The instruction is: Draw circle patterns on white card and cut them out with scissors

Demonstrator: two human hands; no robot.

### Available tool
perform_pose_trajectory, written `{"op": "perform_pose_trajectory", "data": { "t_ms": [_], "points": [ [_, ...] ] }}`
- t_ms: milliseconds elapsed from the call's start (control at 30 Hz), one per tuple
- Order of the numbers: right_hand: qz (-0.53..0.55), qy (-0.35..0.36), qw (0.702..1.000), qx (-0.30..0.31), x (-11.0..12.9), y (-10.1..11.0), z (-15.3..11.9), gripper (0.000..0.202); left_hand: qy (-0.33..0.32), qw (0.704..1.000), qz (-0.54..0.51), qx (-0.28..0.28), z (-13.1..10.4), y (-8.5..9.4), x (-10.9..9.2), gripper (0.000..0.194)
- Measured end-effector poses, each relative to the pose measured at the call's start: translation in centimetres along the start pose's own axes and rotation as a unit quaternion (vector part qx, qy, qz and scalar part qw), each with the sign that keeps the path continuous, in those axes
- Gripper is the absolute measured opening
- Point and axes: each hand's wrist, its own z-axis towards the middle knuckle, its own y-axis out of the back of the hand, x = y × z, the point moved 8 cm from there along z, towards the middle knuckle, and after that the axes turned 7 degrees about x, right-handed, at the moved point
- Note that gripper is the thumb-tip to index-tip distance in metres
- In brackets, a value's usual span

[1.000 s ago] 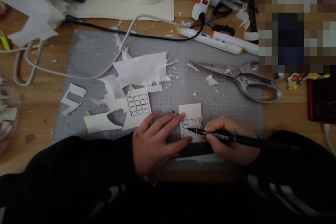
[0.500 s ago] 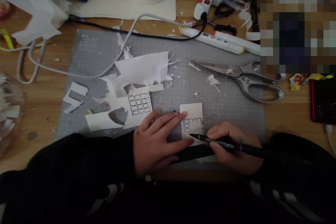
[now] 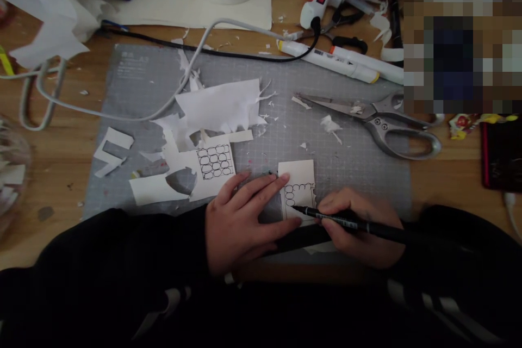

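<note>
A small white paper card [image 3: 297, 174] lies on the grey cutting mat [image 3: 350, 174], with a row of scallops and a few ovals drawn in black on it. My left hand [image 3: 247, 217] rests with its fingers spread, the fingertips on the card's left edge and lower part. In my right hand [image 3: 359, 225] is a black pen [image 3: 340, 218], pinched near its front, its tip at the card just below the ovals. Left of the card is a cut paper piece [image 3: 214, 190] bearing a grid of black ovals.
Large scissors [image 3: 375, 114] lie right of the paper scraps [image 3: 224, 103]. Behind are a white marker [image 3: 330, 61], a glue gun [image 3: 316, 2] and smaller black-handled scissors [image 3: 348, 43]. A grey cable [image 3: 193, 65] crosses the mat. A dark phone [image 3: 503, 155] sits far right.
My right hand and the pen have shifted slightly left and up over the card. My left hand still rests on the card. The view has moved a little.
</note>
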Motion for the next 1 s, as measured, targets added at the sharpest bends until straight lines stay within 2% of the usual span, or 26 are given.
{"op": "perform_pose_trajectory", "data": {
  "t_ms": [200,367,767,1000],
  "points": [
    [0.007,-0.008,1.000,0.028,0.14,-0.12,0.32,0.007,0.006,0.997,0.020,-0.074,0.00,0.28,-0.27,0.022],
    [0.007,0.004,1.000,0.030,0.28,-0.25,0.37,0.005,0.001,0.999,0.026,-0.044,0.20,0.10,-0.27,0.022],
    [0.022,0.005,1.000,0.001,-0.20,-0.72,-0.10,0.003,0.013,0.996,0.026,-0.078,0.11,0.12,-0.30,0.020],
    [0.015,0.010,1.000,0.022,0.15,-0.55,0.15,0.003,0.014,0.996,0.025,-0.081,0.12,0.20,-0.38,0.021]
  ]
}}
